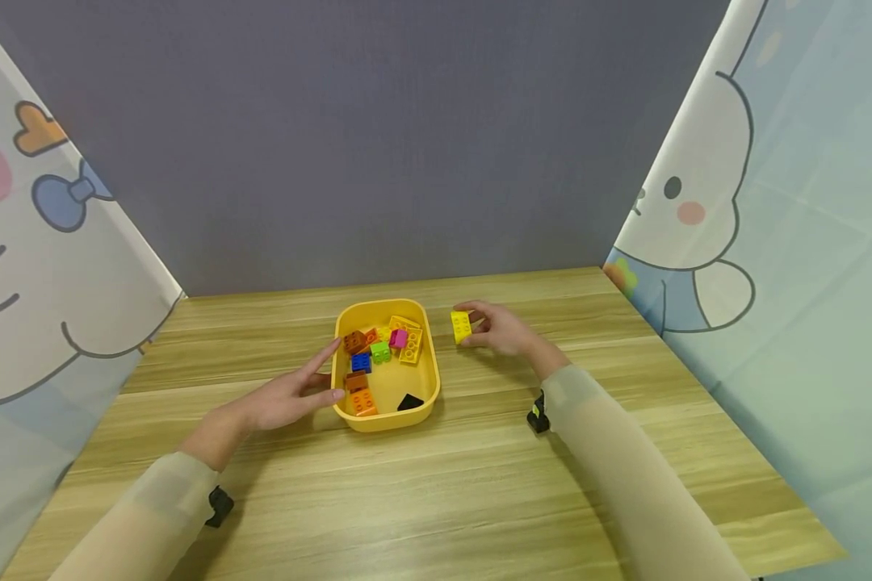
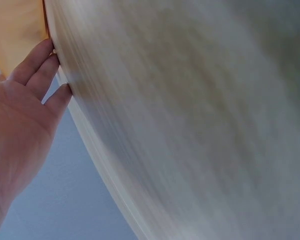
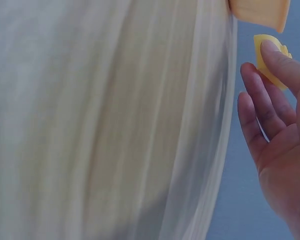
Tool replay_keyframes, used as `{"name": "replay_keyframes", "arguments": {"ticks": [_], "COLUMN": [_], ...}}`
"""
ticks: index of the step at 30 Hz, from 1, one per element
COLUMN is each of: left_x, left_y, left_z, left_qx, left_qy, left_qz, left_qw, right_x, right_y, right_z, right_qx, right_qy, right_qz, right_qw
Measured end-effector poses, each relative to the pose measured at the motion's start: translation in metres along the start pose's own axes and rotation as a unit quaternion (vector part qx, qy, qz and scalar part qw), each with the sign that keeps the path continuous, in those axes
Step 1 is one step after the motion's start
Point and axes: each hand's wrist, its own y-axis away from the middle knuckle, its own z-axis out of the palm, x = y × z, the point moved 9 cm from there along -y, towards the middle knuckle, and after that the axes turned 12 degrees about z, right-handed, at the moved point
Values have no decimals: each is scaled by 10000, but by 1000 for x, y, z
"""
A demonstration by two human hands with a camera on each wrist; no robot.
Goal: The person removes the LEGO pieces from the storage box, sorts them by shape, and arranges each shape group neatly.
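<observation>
A yellow toy building brick (image 1: 461, 327) is pinched between the thumb and fingers of my right hand (image 1: 505, 329), just right of a yellow bin (image 1: 436, 379). In the right wrist view the same brick (image 3: 270, 60) shows above the table, near the bin's wall (image 3: 262, 11). My left hand (image 1: 279, 399) touches the bin's left side with fingers spread, the index and thumb at its rim. The left wrist view shows the left hand (image 2: 27, 105) with its fingertips at the bin's base. Inside lie several bricks: a blue one (image 1: 361, 363), a green one (image 1: 381, 352), a magenta one (image 1: 399, 339).
Also in the bin are an orange brick (image 1: 364, 402), brown bricks (image 1: 356, 382) and a black piece (image 1: 410, 402). The wooden table (image 1: 407, 492) ends at a grey panel (image 1: 400, 153) behind. Printed curtains (image 1: 807, 266) hang on both sides.
</observation>
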Motion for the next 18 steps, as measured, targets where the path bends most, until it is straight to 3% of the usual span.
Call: {"name": "replay_keyframes", "arguments": {"ticks": [18], "left_x": [2], "left_y": [0], "left_z": [0], "left_qx": [-3], "left_qy": [-60], "left_qz": [18], "left_qw": [10000], "right_x": [5], "right_y": [-16], "right_z": [17], "right_qx": [-233], "right_qy": [501], "right_qz": [161], "right_qw": [9983]}}
